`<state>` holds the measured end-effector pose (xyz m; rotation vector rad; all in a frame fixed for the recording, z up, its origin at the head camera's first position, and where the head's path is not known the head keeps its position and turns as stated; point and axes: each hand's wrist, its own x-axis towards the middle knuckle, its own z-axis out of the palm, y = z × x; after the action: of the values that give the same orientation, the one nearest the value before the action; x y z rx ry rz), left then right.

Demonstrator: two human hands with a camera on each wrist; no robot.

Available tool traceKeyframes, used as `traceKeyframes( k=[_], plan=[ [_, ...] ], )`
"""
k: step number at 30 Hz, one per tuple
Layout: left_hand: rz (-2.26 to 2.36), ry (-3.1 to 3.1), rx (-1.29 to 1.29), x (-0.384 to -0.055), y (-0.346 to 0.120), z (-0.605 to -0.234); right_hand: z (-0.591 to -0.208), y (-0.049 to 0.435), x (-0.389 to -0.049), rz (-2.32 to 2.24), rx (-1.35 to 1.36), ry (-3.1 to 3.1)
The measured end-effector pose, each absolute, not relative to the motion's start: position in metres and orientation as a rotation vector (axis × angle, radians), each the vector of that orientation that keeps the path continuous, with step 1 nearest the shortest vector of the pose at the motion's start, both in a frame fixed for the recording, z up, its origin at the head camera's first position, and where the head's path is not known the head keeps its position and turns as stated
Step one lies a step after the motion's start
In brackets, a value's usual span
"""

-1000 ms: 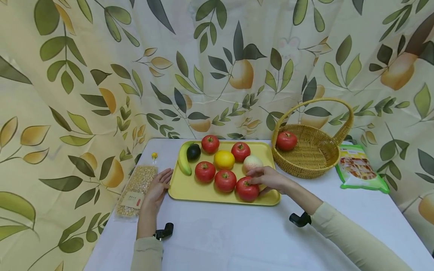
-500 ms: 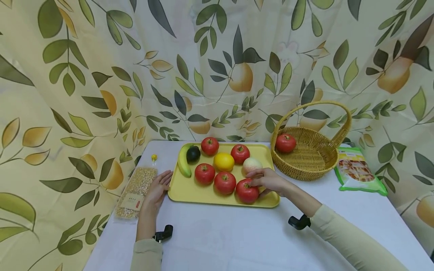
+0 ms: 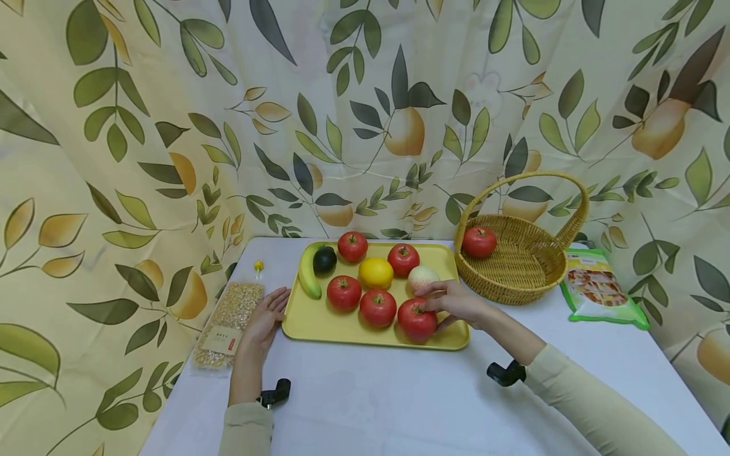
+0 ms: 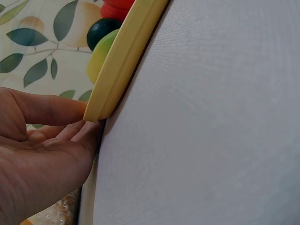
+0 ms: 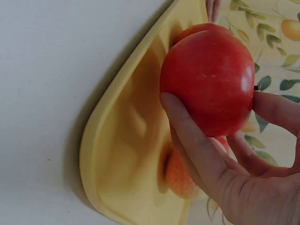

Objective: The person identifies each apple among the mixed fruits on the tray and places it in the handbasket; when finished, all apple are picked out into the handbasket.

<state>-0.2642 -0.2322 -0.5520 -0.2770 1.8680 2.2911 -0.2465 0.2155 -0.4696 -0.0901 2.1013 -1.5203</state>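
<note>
In the head view, my right hand (image 3: 459,303) holds a red apple (image 3: 417,321) at the front right of the yellow tray (image 3: 336,326). The right wrist view shows fingers and thumb around this apple (image 5: 208,82), its stem towards the thumb. My left hand (image 3: 265,322) is at the tray's left end; in the left wrist view, thumb and fingers pinch the tray rim (image 4: 123,61). Also on the tray are several more red apples (image 3: 377,308), a yellow lemon-like fruit (image 3: 376,273), a pale peach (image 3: 422,277), a banana (image 3: 308,272) and a dark avocado (image 3: 325,260).
A wicker basket (image 3: 507,291) with a tall handle and one red apple (image 3: 479,242) inside stands right of the tray. A green-edged food bag (image 3: 601,288) lies beyond it. On the left lie a bag of grain (image 3: 234,313) and a small yellow lollipop (image 3: 259,265).
The apple in my right hand has shifted slightly to the right, with the hand still around it. My left hand stays at the tray's rim. The head view has tilted a little.
</note>
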Motion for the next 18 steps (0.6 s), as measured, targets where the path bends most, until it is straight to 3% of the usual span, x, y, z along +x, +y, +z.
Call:
traceKeyframes(
  k=[18],
  plan=[
    [2.289, 1.856, -0.293, -0.265, -0.234, -0.554, -0.451, 0.224, -0.245, -1.565, -0.115, 2.095]
  ],
)
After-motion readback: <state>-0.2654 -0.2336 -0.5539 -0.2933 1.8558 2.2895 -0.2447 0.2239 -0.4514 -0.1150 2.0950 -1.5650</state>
